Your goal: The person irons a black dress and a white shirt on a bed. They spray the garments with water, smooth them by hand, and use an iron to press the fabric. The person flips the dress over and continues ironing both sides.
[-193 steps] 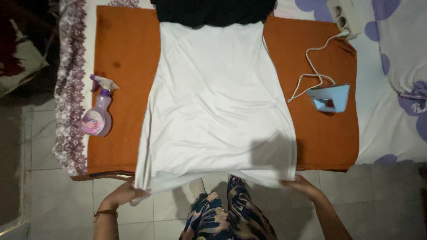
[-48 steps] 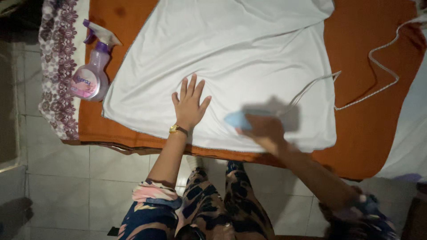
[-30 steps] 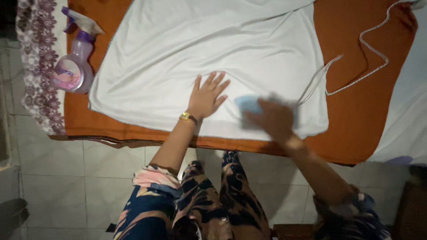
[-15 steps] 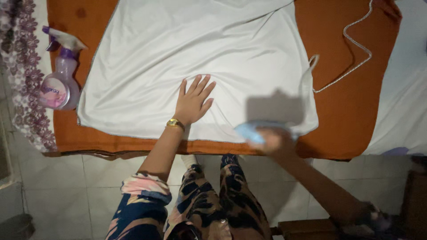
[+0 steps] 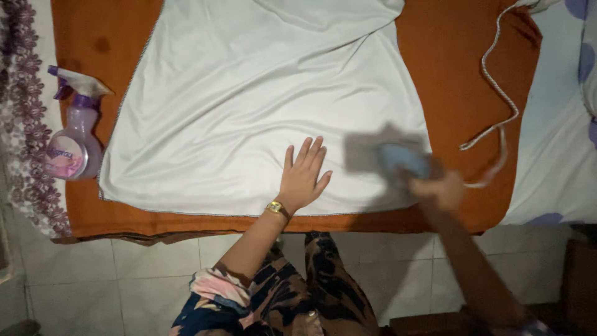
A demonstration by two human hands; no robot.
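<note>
A white garment [image 5: 261, 106] lies spread on an orange cloth [image 5: 460, 81] that covers the ironing surface. My left hand [image 5: 303, 177] rests flat on the garment near its lower hem, fingers apart, a gold watch on the wrist. My right hand [image 5: 438, 190], blurred by motion, grips a light blue iron [image 5: 401, 160] at the garment's lower right corner. The iron's white cord [image 5: 497, 106] loops over the orange cloth to the upper right.
A purple spray bottle [image 5: 74, 140] lies on the orange cloth's left edge beside a floral-patterned fabric [image 5: 25, 124]. A white sheet with purple spots [image 5: 559, 124] lies to the right. Tiled floor [image 5: 124, 280] and my patterned clothing [image 5: 298, 292] are below.
My right hand has moved the iron from the garment's lower hem up and to the right, to its right corner. My left hand stays flat on the garment.
</note>
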